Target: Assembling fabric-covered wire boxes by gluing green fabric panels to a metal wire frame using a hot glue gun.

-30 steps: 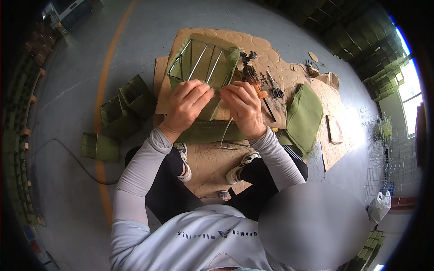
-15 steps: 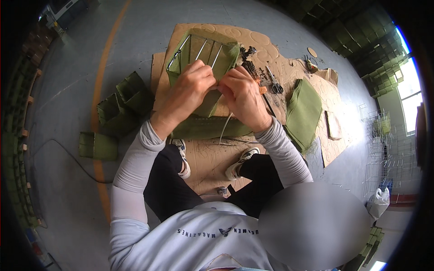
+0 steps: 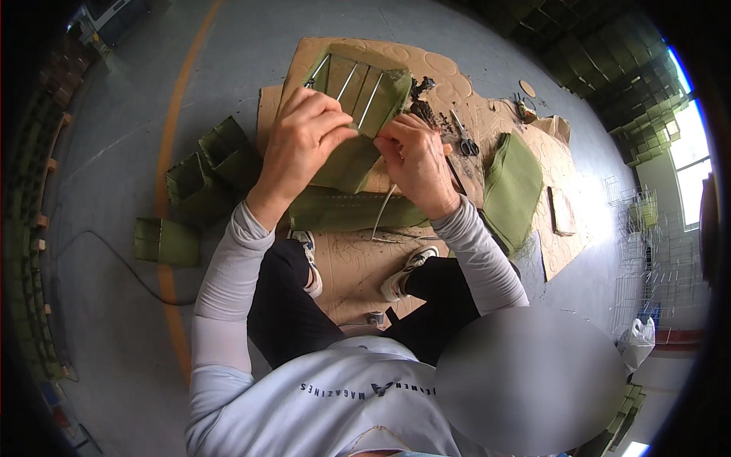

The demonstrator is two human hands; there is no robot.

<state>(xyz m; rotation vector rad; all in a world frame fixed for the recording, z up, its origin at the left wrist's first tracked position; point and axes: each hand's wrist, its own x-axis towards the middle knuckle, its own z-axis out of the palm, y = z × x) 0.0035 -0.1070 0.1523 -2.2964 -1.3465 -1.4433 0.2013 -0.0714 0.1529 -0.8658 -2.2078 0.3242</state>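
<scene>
Both hands have lifted the green fabric box (image 3: 358,114) higher off the cardboard sheet (image 3: 457,84). My left hand (image 3: 304,141) grips its near wall, fingers curled over the rim; my right hand (image 3: 415,156) pinches the adjoining corner, scissors (image 3: 463,137) just beyond.

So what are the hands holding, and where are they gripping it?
Both hands, left hand and right hand, hold the green fabric-covered wire frame by its near lower edge.
</scene>
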